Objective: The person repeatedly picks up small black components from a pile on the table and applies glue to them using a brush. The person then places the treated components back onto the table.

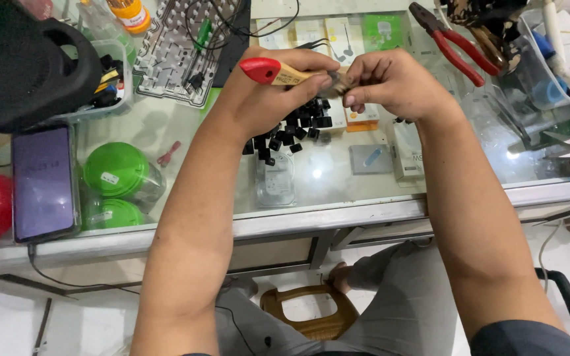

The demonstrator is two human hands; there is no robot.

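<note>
- Our left hand [268,89] is wrapped around a small brush [285,72] w/ a wooden handle and red tip, fingers closed on the handle.
- Right hand [390,82] sits at 3 o'clock of the left, fingertips pinched on the brush's bristle end.
- Brush is held up over the glass counter [324,175], approx 12 o'clock in our view.
- Pile of black keycaps [295,128] lies under the hands.
- Red pliers [453,46] at 2 o'clock, phone [42,181] at 9, green lids [115,170] beside it.

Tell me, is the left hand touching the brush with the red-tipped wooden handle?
Touching. The head view shows the left hand with its fingers wrapped around the brush.
</note>
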